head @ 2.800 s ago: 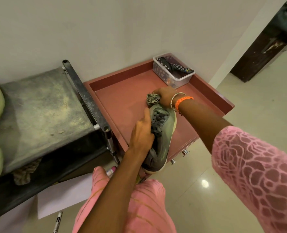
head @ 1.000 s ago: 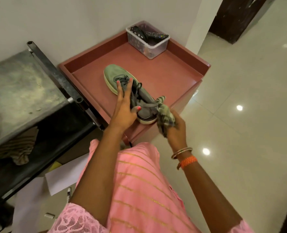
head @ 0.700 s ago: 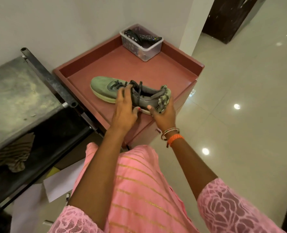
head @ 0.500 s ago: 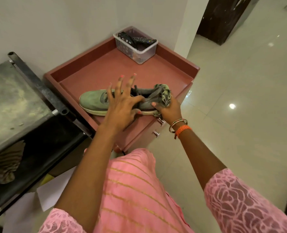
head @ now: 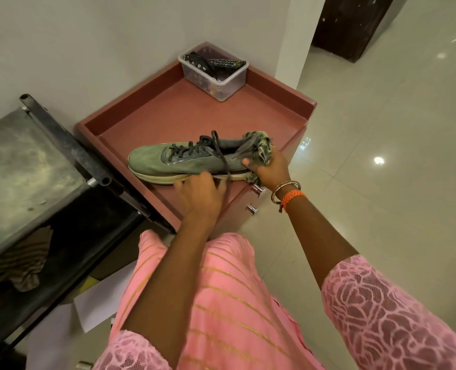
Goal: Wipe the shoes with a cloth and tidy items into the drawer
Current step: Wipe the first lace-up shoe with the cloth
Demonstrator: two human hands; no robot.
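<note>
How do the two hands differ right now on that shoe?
The right hand grips the cloth against the heel of the shoe; the left hand holds no cloth. The right sits at the heel end, the left at the sole's near edge, mid-length. Both touch the shoe.

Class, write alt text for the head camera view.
A right hand presses a cloth to the heel of a green shoe on a red cabinet top, while the left hand steadies its sole.
</note>
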